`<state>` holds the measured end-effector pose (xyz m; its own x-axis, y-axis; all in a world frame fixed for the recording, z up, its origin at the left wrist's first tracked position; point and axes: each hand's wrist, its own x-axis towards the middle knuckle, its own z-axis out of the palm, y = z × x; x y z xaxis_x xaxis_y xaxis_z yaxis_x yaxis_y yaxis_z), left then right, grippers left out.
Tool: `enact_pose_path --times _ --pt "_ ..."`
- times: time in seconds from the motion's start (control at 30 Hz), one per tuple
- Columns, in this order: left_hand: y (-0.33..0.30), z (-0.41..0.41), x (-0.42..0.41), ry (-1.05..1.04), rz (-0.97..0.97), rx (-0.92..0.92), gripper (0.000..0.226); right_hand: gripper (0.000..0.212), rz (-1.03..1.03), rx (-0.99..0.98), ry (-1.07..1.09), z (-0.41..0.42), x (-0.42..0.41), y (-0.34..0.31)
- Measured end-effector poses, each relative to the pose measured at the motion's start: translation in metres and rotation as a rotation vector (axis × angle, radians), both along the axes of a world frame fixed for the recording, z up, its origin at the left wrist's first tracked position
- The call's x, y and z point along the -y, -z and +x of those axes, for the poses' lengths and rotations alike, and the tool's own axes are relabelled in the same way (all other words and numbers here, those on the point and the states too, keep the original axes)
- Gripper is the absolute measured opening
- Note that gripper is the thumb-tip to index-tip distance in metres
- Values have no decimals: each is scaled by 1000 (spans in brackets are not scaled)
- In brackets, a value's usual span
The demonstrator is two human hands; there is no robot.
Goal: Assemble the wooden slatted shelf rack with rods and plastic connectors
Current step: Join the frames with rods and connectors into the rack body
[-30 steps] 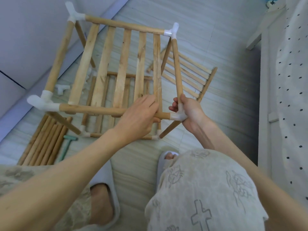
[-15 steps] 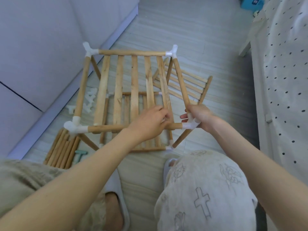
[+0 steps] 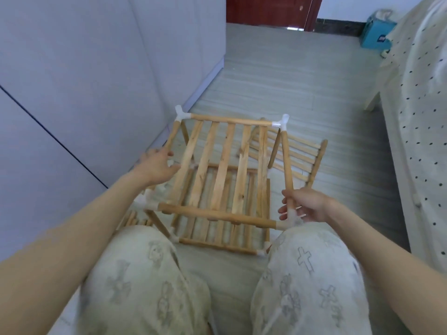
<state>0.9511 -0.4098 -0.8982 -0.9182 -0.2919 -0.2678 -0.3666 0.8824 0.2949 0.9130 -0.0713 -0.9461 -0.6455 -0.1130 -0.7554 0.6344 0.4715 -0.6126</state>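
Between the knees, on the floor: two-tier rack point(image 3: 217, 180) standing, pale slats, white corner connectors fitted. Spare slatted panel point(image 3: 297, 153) lying just behind, not yet joined. Right hand point(image 3: 306, 205) gripping near-right side rod; left hand point(image 3: 158, 166) spread, fingertips at left rod.

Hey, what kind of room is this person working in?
Probably a bedroom at home: a bed with dotted bedding along the right, pale cupboard doors on the left, and a red-brown door at the far end of the floor.
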Motion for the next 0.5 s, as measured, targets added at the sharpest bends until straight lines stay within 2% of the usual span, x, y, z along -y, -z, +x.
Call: enact_pose_path --times 0.13,0.23,0.3,0.5 --pt "43 11 17 -229 0 52 58 26 -204 -106 200 -12 7 13" --pt "58 5 26 -252 91 86 47 22 -293 -150 306 -20 15 26" --pt "61 -2 31 -259 235 113 37 21 -349 -154 385 -28 18 27" --pt "71 -9 40 -336 501 61 24 25 -534 15 492 -40 15 29"
